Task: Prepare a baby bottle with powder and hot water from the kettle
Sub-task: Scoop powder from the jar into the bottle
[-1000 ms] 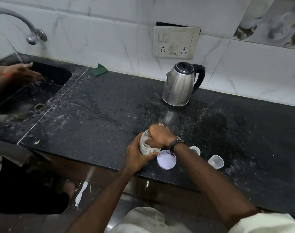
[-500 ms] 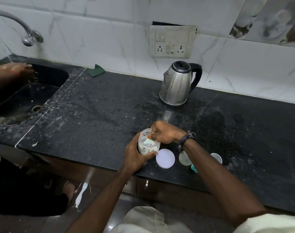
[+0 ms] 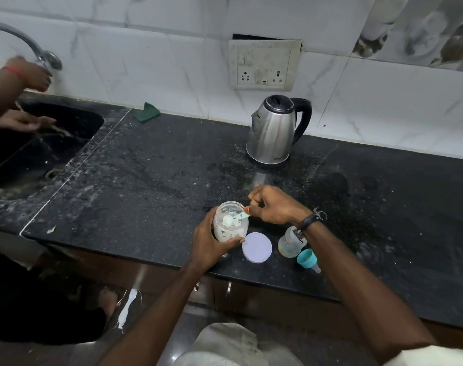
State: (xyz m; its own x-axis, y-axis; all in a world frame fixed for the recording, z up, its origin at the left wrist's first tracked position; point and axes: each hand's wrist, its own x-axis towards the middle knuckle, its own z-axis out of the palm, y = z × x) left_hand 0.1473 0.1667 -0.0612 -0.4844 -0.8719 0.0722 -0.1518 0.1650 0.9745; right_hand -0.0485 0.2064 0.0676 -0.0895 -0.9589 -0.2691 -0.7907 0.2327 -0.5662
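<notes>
Gripping the powder jar [image 3: 230, 223] near the surface's [image 3: 145, 186] front edge, the left hand [image 3: 211, 247] steadies it; the right hand [image 3: 274, 204] pinches a scoop [image 3: 234, 219] inside. The baby bottle [image 3: 289, 243] stands beside the lid [image 3: 256, 247].

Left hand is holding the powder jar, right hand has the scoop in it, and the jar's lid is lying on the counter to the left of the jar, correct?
Not quite. The left hand does hold the powder jar, and the right hand holds the scoop in it, but the head view shows the lid lying on the counter to the right of the jar, between it and the baby bottle.
</notes>
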